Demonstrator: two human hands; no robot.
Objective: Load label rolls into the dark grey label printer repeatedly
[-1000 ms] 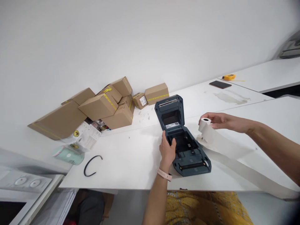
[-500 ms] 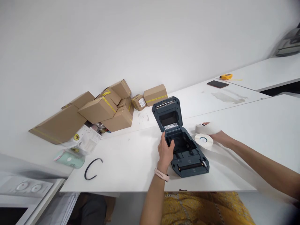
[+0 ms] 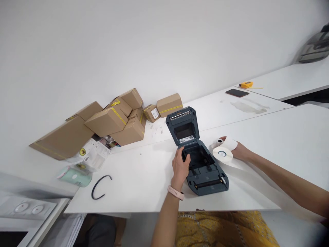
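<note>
A dark blue label printer [image 3: 203, 168] lies on the white table [image 3: 144, 175] with its lid [image 3: 183, 125] swung up and its bay bare. My left hand [image 3: 181, 166] grips the printer's left side, fingers curled over the edge; a pink watch is on that wrist. My right hand [image 3: 238, 150] rests on the table just right of the printer, closed on a small white paper roll [image 3: 224, 142]. A flat white roll [image 3: 222, 154] lies beside it, touching the hand. A long white paper strip [image 3: 259, 181] trails from there to the right.
Several cardboard boxes [image 3: 113, 118] are piled at the back left, with label sheets [image 3: 94, 154] and a mint-green roll [image 3: 75, 175] in front. A black curved band [image 3: 100, 186] lies near the front edge. A phone [image 3: 236, 93] and yellow tape measure [image 3: 245, 84] sit far right.
My right hand has come down from above the table with the small roll and now rests beside the printer. The left hand has kept its grip on the printer.
</note>
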